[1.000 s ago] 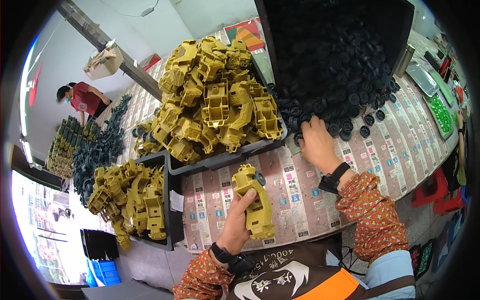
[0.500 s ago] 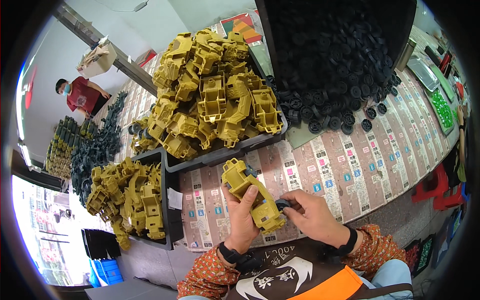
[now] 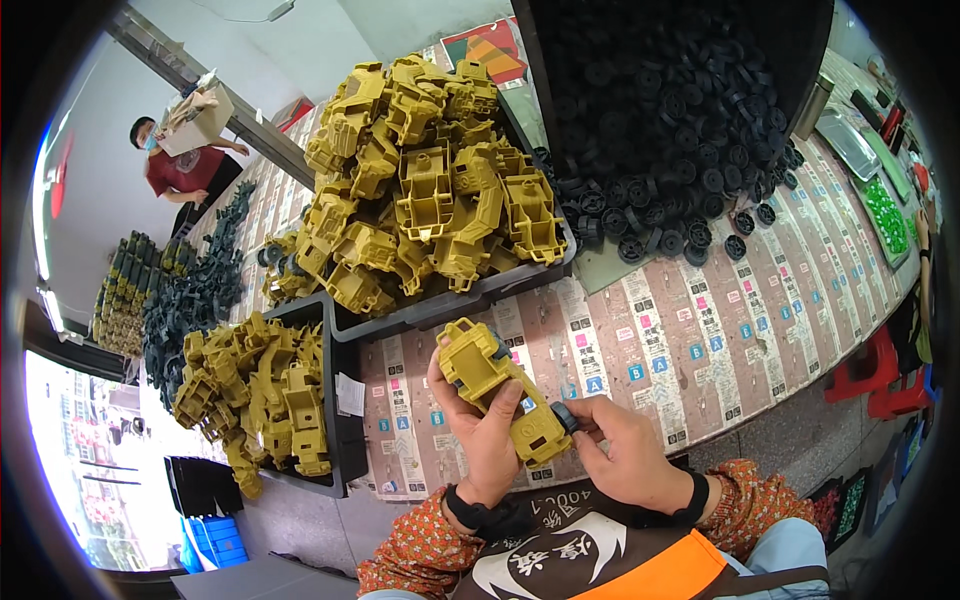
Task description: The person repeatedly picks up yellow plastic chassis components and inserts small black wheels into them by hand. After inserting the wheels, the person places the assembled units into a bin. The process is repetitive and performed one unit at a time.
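Observation:
My left hand (image 3: 484,436) is closed round a mustard-yellow plastic toy truck body (image 3: 474,362), tilted above the table's near edge, thumb across its middle. A dark wheel (image 3: 499,345) sits on its right side near the far end. My right hand (image 3: 640,462) pinches another black toy wheel (image 3: 566,416) against the right side of the truck's near end. Whether that wheel is fixed on an axle I cannot tell; my fingers partly cover it. Beyond my hands, a black tray (image 3: 430,318) bears a heap of the same yellow bodies (image 3: 425,195).
A smaller black bin (image 3: 345,455) with yellow bodies stands left. Loose black wheels (image 3: 690,180) spill from a dark container at the back right. Dark parts (image 3: 190,305) pile up at far left, near a person in a red shirt (image 3: 185,172). Red stools (image 3: 865,375) stand right.
The truck body has rolled in my left hand, showing more of its top. My right hand now presses the wheel closer against its side. The person at far left has shifted right.

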A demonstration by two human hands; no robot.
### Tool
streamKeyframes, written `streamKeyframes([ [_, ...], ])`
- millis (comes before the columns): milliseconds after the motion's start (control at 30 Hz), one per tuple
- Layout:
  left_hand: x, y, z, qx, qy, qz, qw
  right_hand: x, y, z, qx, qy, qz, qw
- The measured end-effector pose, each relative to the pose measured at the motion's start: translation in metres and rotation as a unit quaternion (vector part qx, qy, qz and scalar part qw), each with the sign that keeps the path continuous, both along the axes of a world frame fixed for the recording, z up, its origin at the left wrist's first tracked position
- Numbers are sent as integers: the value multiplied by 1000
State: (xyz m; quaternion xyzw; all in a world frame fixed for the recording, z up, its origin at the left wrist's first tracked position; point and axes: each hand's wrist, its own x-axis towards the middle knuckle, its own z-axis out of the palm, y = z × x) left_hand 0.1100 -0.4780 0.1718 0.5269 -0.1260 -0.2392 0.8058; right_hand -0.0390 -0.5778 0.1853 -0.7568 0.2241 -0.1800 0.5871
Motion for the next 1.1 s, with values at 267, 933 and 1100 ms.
streamKeyframes([
  [267,-7,-8,-4,-2,-85,19,996,-1,15,-4,17,13,-1,1000],
  [933,152,77,140,203,-22,-140,969,-21,-86,2,153,79,-54,984],
  [1100,296,81,174,293,-57,61,952,-23,-82,0,163,35,-61,984],
])
